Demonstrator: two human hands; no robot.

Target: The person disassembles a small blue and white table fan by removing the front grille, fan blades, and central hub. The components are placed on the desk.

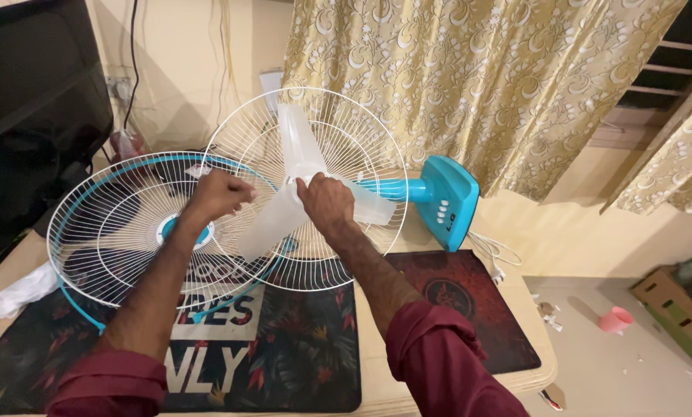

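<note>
The fan (431,197) lies on its side toward the table's (469,386) far right corner, rear grille (361,147) upright. Right hand (326,202) is clamped on the translucent blade (299,147) at its hub. Left hand (221,193) is closed at the grille's rim. The loose blue-rimmed front grille (106,232) leans near the left edge. Open floor (624,371) lies beyond the right edge.

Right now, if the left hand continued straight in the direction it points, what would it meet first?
The left hand points up and right, toward the translucent fan blade at the hub. It would probably meet that blade first, with the white rear grille just behind it. Depth is hard to judge here.
</note>
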